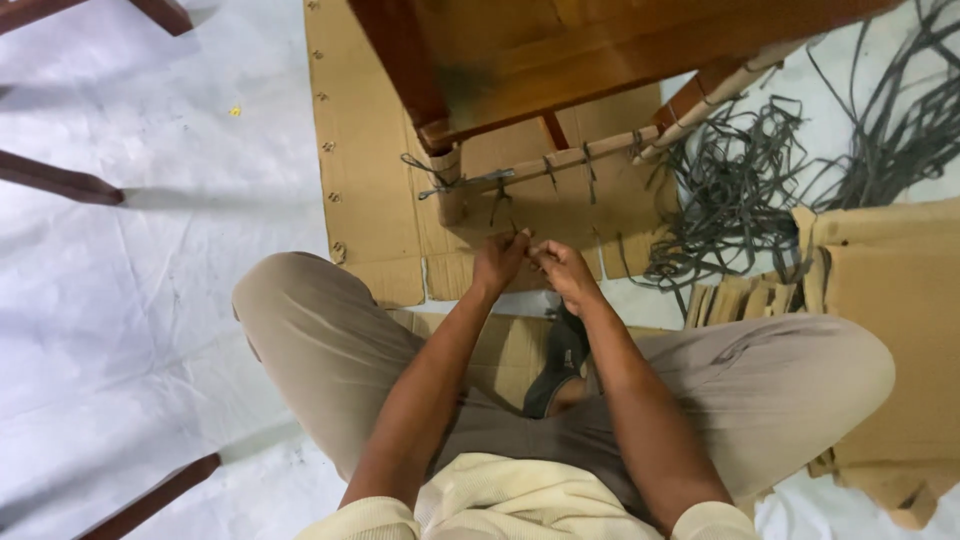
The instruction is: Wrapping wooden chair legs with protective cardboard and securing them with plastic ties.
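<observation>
I sit on the floor with knees spread in beige trousers. My left hand (pixel 498 262) and my right hand (pixel 563 270) meet just below a pale wooden rail (pixel 560 162) of a brown wooden piece of furniture (pixel 560 60). Both pinch a thin dark strip (pixel 512 228) that hangs from the rail. Several short dark strips are tied along that rail, with loose ends dangling (pixel 497 200).
Flattened cardboard (pixel 365 150) lies under the furniture on a white floor sheet (pixel 150 300). A tangled heap of dark strips (pixel 740 190) sits to the right, beside more stacked cardboard (pixel 890 290). Dark wooden legs (pixel 60 182) stand at the left edge.
</observation>
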